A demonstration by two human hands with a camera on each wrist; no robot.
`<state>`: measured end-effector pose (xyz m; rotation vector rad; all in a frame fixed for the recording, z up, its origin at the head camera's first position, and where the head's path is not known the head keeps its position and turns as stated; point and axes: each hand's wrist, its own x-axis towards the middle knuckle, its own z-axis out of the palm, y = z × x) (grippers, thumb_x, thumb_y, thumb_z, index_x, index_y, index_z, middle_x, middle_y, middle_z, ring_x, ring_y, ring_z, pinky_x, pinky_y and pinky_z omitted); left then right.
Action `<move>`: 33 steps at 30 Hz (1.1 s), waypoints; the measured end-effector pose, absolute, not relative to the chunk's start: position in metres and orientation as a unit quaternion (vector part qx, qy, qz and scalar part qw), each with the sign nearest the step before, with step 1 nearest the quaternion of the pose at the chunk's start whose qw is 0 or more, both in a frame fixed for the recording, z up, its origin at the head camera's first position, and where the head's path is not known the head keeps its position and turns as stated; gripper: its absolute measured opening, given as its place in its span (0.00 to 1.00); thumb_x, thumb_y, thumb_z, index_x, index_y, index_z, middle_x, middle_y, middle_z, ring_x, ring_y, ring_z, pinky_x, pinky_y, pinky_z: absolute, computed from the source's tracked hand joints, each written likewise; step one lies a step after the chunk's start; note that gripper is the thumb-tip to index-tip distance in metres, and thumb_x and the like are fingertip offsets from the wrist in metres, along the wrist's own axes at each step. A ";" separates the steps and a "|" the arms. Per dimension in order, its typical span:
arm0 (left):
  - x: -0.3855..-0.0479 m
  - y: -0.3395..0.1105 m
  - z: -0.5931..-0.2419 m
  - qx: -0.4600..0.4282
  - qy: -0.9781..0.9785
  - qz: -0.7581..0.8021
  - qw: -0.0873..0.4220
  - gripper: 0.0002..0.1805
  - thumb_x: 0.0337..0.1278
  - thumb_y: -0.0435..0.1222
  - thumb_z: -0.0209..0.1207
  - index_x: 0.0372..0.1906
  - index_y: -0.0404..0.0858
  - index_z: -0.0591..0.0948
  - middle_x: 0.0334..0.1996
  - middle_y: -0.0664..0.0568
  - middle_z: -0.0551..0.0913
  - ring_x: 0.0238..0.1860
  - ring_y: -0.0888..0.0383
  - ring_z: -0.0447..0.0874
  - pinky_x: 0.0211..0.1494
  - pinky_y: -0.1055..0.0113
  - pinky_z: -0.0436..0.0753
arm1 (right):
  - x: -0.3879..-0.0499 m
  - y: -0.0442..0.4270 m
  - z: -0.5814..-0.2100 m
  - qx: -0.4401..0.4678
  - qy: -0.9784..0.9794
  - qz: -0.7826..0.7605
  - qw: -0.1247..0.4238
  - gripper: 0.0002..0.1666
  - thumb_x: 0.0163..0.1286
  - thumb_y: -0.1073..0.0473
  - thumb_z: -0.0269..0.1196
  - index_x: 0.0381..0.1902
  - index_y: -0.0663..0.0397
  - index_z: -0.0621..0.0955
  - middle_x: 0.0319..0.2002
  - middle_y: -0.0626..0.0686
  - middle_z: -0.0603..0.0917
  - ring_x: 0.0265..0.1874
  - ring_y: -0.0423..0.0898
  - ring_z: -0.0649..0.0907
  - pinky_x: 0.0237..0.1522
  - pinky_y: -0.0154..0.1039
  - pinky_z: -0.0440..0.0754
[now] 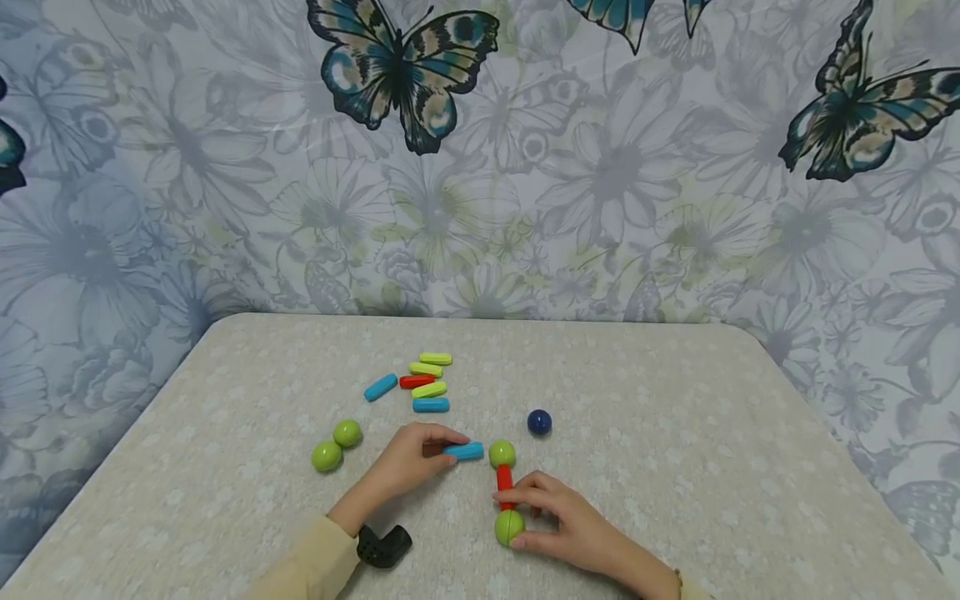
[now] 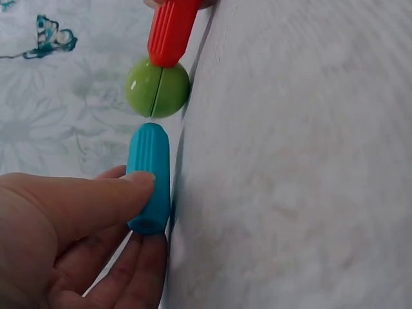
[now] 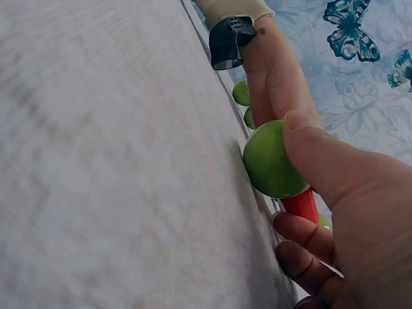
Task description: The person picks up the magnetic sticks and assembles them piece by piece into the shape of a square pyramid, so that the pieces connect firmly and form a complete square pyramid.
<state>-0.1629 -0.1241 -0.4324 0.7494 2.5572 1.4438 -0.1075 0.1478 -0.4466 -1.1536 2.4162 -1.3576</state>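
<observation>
My left hand [image 1: 411, 458] pinches a blue stick [image 1: 467, 451] between thumb and fingers, its free end pointing at a green ball [image 1: 502, 453]. In the left wrist view a narrow gap shows between the blue stick [image 2: 149, 177] and that ball [image 2: 158, 87]. A red stick [image 1: 505, 487] joins this ball to a nearer green ball [image 1: 509, 527]. My right hand [image 1: 573, 525] grips this joined piece, thumb on the nearer ball [image 3: 273, 159] and fingers at the red stick [image 3: 301, 206].
Two green balls [image 1: 326, 456] lie left of my left hand. Farther back are several yellow-green, red and blue sticks [image 1: 431, 405]. A dark blue ball [image 1: 539, 422] sits behind and right of the joined piece. A patterned cloth [image 1: 487, 250] hangs behind the table [image 1: 712, 417].
</observation>
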 end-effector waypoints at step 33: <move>-0.168 -0.123 -0.433 0.237 0.801 0.543 0.086 0.12 0.60 0.30 0.60 0.49 0.34 0.81 0.45 0.48 0.82 0.47 0.53 0.79 0.49 0.66 0.77 | -0.154 0.124 -0.443 -0.238 0.864 -0.442 -0.031 0.16 0.63 0.57 0.66 0.48 0.53 0.82 0.37 0.42 0.79 0.30 0.39 0.76 0.31 0.34 0.76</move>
